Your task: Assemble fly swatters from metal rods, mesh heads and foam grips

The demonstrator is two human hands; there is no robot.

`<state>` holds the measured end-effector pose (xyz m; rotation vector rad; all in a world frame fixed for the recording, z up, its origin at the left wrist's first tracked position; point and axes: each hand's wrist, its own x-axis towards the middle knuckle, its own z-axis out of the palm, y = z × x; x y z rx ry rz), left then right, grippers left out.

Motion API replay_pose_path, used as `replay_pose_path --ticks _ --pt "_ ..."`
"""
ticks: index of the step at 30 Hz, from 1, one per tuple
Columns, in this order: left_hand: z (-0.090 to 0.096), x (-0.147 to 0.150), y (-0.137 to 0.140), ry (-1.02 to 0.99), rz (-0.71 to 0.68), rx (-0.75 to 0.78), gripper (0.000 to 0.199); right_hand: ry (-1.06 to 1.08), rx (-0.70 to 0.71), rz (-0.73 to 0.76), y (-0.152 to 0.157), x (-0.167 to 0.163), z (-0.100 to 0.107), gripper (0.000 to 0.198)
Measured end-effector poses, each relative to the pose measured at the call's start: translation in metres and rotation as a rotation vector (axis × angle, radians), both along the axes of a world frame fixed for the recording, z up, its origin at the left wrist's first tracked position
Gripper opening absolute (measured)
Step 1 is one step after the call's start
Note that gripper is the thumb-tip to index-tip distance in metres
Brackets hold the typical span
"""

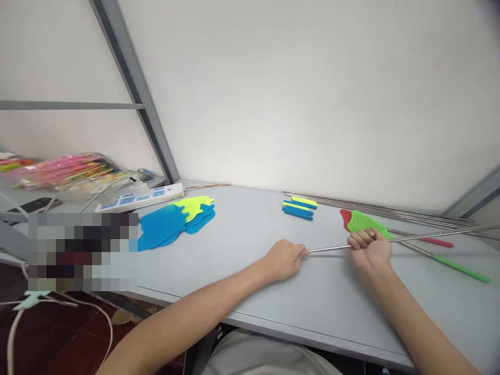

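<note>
My left hand (287, 259) is closed round the left end of a thin metal rod (328, 249). Further along, my right hand (370, 248) grips the same rod, which runs on past it to the right edge. Just behind my right hand lie a green fly swatter (365, 222) with a green handle (461, 268) and a red one (345, 219) mostly beneath it, with a red handle (439, 242). Blue and yellow handle sleeves (299, 208) lie in a small group beyond my hands. Blue swatter heads (162, 226) and yellow swatter heads (195, 207) are stacked to the left.
Several metal rods (351, 201) lie along the wall at the back right. A white power strip (160, 196) with cables sits at the back left. Past the grey frame post (150, 114) are bagged colourful items (74, 169). The grey table's front edge (273, 325) is near my body.
</note>
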<state>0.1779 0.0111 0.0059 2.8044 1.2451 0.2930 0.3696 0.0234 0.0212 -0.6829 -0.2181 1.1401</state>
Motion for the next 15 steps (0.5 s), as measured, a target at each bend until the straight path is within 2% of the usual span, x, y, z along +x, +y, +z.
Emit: replay_pose_path --ticks 15 --pt "0.0009 0.0004 -0.0007 -0.002 0.000 -0.001 0.039 0.030 -0.034 0.023 -0.0002 -0.0030 -0.0019 0.020"
